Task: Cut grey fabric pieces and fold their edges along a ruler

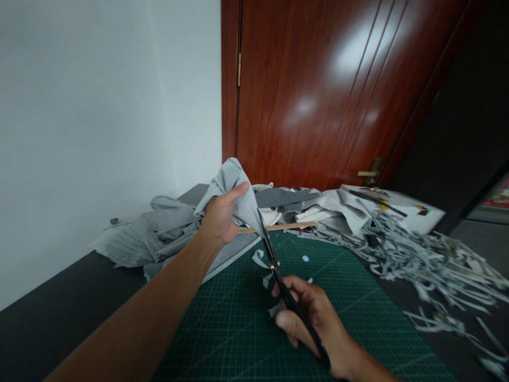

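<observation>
Head view: left hand (220, 217) pinches grey fabric (240, 193), center; right hand (312, 318), lower center, grips black scissors (283, 289), blades at fabric's lower edge. Green mat (338, 297) below, strip pile (421, 260) at right.

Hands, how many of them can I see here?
2. The left hand holds up grey fabric; the right hand, over the green mat, holds black scissors. Neither is hidden.

Left hand (222, 215) raised, right hand (308, 313) lower, curled
</observation>
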The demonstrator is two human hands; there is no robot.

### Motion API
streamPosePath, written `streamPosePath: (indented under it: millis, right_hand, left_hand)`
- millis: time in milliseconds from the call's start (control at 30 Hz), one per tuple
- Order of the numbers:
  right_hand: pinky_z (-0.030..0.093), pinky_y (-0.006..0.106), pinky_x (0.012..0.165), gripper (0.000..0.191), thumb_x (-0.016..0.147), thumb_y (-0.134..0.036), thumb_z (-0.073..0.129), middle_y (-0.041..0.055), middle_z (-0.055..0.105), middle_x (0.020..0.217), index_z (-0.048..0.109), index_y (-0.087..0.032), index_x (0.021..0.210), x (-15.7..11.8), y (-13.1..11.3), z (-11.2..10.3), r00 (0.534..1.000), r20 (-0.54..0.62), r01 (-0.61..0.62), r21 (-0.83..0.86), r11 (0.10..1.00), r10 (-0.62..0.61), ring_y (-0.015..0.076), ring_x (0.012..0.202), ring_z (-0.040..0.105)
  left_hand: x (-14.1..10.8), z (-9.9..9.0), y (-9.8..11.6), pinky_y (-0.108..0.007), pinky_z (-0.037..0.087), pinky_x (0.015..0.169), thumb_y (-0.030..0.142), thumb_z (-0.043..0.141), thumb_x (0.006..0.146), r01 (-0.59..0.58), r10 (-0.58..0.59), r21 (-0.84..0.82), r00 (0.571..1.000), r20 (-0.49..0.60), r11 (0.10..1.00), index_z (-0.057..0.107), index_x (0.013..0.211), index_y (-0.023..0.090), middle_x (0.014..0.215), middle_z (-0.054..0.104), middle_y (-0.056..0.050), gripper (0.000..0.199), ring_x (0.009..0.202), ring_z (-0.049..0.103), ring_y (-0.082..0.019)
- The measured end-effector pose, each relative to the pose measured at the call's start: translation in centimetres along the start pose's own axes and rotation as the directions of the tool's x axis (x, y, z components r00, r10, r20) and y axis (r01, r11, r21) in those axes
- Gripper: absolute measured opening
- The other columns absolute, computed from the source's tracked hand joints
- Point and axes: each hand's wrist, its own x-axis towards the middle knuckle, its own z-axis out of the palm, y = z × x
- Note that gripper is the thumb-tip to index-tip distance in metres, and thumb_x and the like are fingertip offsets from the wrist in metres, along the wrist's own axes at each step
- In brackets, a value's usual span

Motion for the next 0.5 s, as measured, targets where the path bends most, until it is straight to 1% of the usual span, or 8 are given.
streamPosePath:
  millis: [100,200,367,500]
  right_hand:
    - [0.037,0.017,0.043,0.048,0.083,-0.058,0.084,-0.0083,0.049,0.066,0.06,-0.02,0.101,0.03,-0.1,0.06,1.0,-0.002,0.001,0.006,1.0,-0.001,0.0065,0.047,0.04]
    - [0.037,0.017,0.043,0.048,0.084,-0.06,0.082,-0.008,0.048,0.066,0.059,-0.02,0.101,0.04,-0.18,0.06,1.0,-0.002,0.009,-0.002,1.0,-0.009,0.0068,0.047,0.04]
    - [0.037,0.017,0.042,0.047,0.086,-0.06,0.08,-0.0082,0.048,0.065,0.06,-0.02,0.102,0.02,-0.14,0.02,1.0,0.003,0.018,-0.006,1.0,-0.018,0.0065,0.046,0.04]
    - [0.037,0.017,0.042,0.048,0.086,-0.06,0.079,-0.0075,0.05,0.067,0.059,-0.02,0.101,0.04,-0.19,0.11,1.0,0.004,0.022,-0.005,1.0,-0.022,0.0062,0.046,0.04]
  left_hand:
    - [-0.14,0.21,0.2,-0.038,0.065,0.088,-0.001,0.08,0.07,-0.004,0.004,0.002,1.0,-0.007,1.0,0.078,0.099,0.018,0.082,0.081,-0.001,0.035,0.083,0.079,-0.024]
    - [-0.17,0.32,0.29,-0.04,0.066,0.089,0.0,0.078,0.072,0.022,-0.022,0.006,1.0,-0.007,1.0,0.078,0.102,0.017,0.08,0.081,-0.002,0.034,0.089,0.08,-0.028]
    - [0.01,0.26,0.22,-0.04,0.065,0.09,0.003,0.078,0.074,0.013,-0.013,0.009,1.0,-0.016,1.0,0.078,0.107,0.016,0.086,0.082,-0.004,0.035,0.093,0.08,-0.028]
    - [0.18,0.14,0.13,-0.04,0.064,0.093,0.002,0.077,0.075,-0.005,0.005,0.003,1.0,-0.024,1.0,0.077,0.107,0.016,0.092,0.082,-0.005,0.035,0.097,0.079,-0.028]
